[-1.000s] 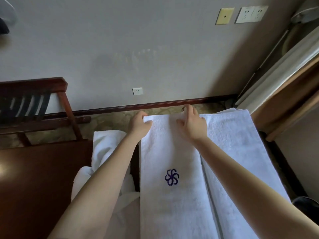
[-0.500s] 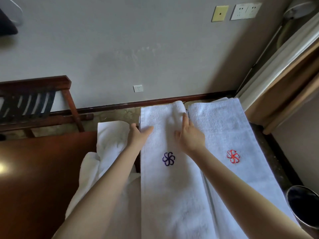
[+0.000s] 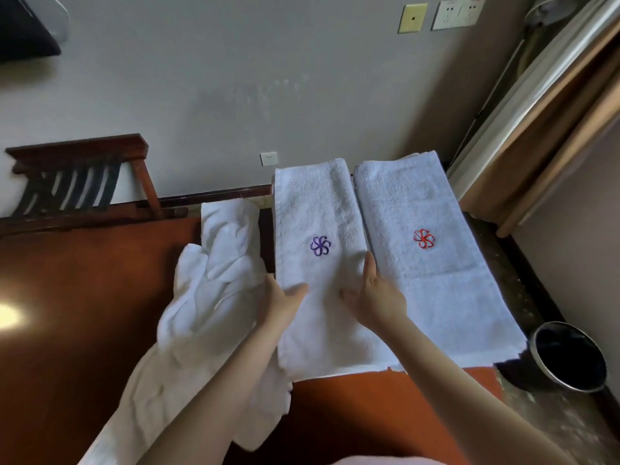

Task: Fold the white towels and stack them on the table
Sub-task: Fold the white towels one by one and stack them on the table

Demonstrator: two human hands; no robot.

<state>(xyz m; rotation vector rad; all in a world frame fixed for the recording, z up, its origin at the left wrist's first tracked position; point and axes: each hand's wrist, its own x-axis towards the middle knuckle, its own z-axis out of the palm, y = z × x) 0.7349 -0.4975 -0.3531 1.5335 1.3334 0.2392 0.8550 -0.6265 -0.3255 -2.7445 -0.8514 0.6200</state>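
A folded white towel with a purple flower mark [image 3: 318,263] lies lengthwise on the brown table [image 3: 369,407]. Beside it on the right lies a second folded white towel with a red flower mark [image 3: 436,273]. My left hand [image 3: 280,305] rests on the purple-marked towel's left edge, thumb on top. My right hand [image 3: 377,295] lies flat along its right edge, fingers straight. A crumpled white towel [image 3: 208,313] sprawls to the left, partly under my left forearm.
A dark metal bin [image 3: 570,360] stands on the floor at the right. A wooden chair back [image 3: 80,176] stands at the far left by the wall. Curtains [image 3: 536,112] hang at the right. The brown table surface [image 3: 84,313] extends left.
Both hands have slid from the towel's far end back toward me along its two long edges. The view has tilted, so the red-marked towel and the bin show now.
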